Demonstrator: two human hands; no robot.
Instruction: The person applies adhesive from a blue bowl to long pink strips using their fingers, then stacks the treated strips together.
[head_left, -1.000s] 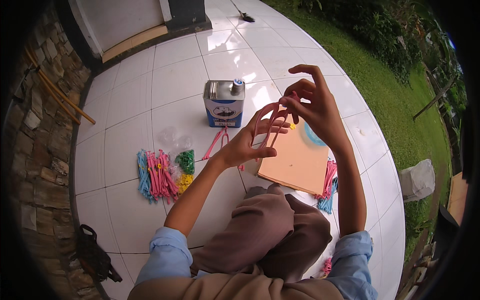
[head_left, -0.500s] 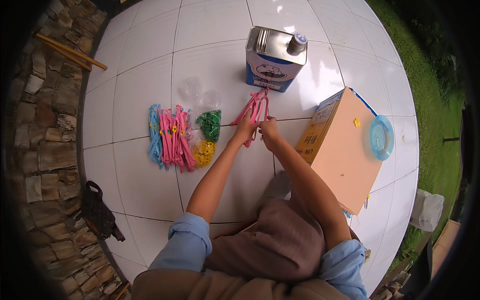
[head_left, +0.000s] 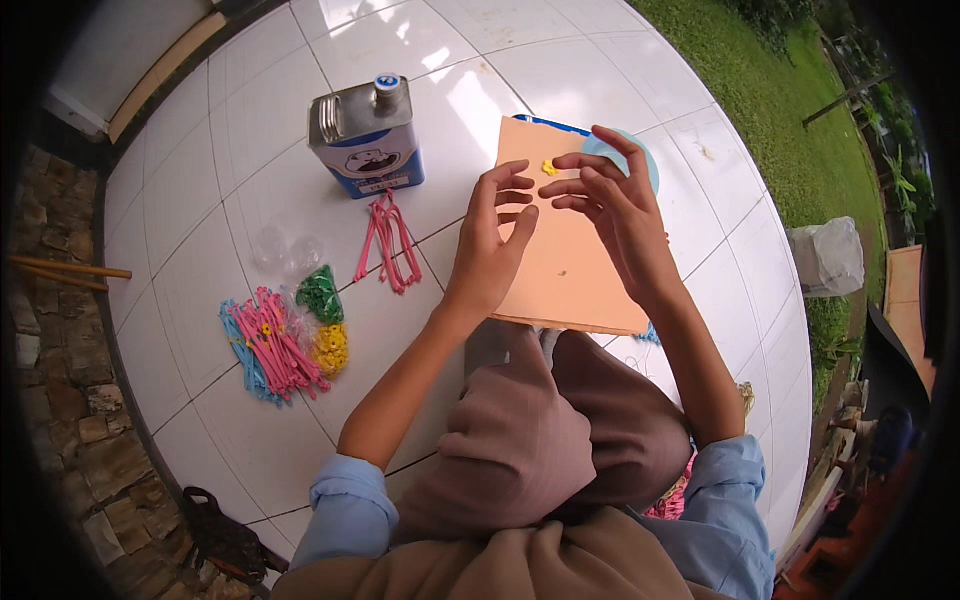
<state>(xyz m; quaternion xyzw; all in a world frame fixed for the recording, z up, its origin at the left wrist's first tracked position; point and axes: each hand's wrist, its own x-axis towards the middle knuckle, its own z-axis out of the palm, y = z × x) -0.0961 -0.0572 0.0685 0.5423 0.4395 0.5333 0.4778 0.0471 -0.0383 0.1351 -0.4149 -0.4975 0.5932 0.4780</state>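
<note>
Above the peach-coloured top of a cardboard box (head_left: 570, 290), my left hand (head_left: 490, 240) hovers with its fingers apart and nothing visible in it. My right hand (head_left: 622, 215) is raised over the same box, fingers spread and bent, also without anything visible in its grasp. Between the hands, near the right fingertips, a small yellow flower-shaped piece (head_left: 549, 167) lies on the box. A light blue bowl (head_left: 652, 168) is partly hidden behind the right hand. Left of the box, a loose bundle of long thin pink pieces (head_left: 390, 245) rests on the tiles.
A blue and silver metal can (head_left: 367, 140) stands beyond the pink bundle. Farther left lie piled pink and light blue strips (head_left: 272, 345), a clear bag of green pieces (head_left: 319, 295) and yellow pieces (head_left: 330, 350). A dark bag (head_left: 225, 535) sits by the stone wall. Grass borders the right.
Both hands have let go of the pink bundle, which now lies on the tiles. They have moved right, over the box. The view has turned toward the right.
</note>
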